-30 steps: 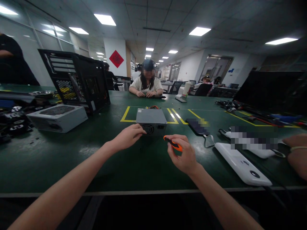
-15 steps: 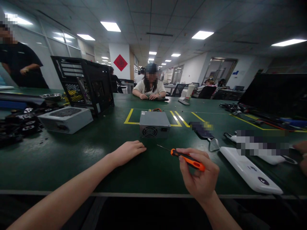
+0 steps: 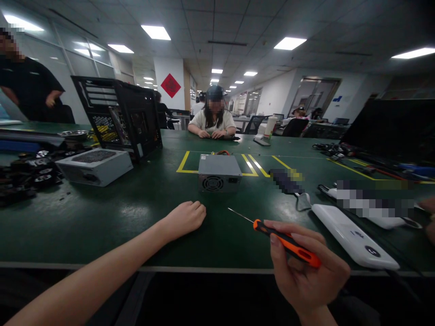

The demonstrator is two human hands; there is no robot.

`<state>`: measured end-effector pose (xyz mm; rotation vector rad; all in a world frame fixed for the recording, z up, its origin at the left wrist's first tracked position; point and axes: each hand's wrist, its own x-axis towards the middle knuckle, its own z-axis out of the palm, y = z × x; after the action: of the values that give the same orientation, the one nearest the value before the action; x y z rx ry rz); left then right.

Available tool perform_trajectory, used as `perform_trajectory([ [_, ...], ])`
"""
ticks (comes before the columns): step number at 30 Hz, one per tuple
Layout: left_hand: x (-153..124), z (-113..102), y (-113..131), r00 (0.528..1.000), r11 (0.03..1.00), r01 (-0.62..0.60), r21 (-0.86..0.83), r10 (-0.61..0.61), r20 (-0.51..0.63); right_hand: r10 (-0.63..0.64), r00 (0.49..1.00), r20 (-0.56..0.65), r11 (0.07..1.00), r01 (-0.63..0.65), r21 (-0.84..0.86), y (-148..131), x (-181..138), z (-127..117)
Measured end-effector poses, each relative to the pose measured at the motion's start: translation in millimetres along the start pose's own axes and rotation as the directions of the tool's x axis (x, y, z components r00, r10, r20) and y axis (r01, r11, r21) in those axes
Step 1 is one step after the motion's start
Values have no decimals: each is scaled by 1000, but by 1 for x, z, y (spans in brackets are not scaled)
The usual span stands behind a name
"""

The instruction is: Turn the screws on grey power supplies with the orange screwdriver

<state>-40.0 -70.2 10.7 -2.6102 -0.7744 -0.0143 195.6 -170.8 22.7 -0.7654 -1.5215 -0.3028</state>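
Note:
In my right hand (image 3: 311, 267) is a screwdriver (image 3: 287, 244) with an orange and black handle. My fingers are closed round the handle, and its thin shaft points left and away from me, above the table. My left hand (image 3: 186, 218) rests on the green table (image 3: 217, 240) with its fingers curled in and their tips hidden; no object shows in it. Just beyond my left hand stands a grey computer power supply (image 3: 220, 172), its fan grille and socket facing me. Neither hand touches it, and the screwdriver tip is apart from it.
To the left are a second power supply (image 3: 95, 165), an open black computer case (image 3: 118, 117) and a heap of dark parts (image 3: 30, 174). White power banks (image 3: 353, 235) and a phone (image 3: 285, 181) with a cable lie to the right. A person (image 3: 212, 120) sits opposite.
My right hand has drawn back toward me and to the right with the screwdriver. The fingers of my left hand, stretched out before, have curled in. The power supply stays in place.

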Motion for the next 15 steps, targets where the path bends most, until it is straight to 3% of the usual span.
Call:
perform_trajectory([
  [7, 0, 0, -1, 999, 999, 27, 47, -28, 20, 6, 1000, -14, 1000, -6, -5, -8, -1, -3],
  [9, 0, 0, -5, 996, 996, 87, -35, -87, -2, 7, 1000, -17, 1000, -7, 2, -8, -3, -2],
  [11, 0, -2, -8, 973, 952, 206, -226, -223, -52, 14, 1000, -18, 1000, -14, 1, -7, -5, -2],
  [13, 0, -9, -9, 907, 782, 305, -544, -412, -85, 23, 999, -27, 1000, -23, 1, -8, -8, -3],
  [15, 0, -19, -3, 814, 417, 265, -869, -580, -30, 23, 998, -51, 1000, -23, 0, -12, -10, -6],
])
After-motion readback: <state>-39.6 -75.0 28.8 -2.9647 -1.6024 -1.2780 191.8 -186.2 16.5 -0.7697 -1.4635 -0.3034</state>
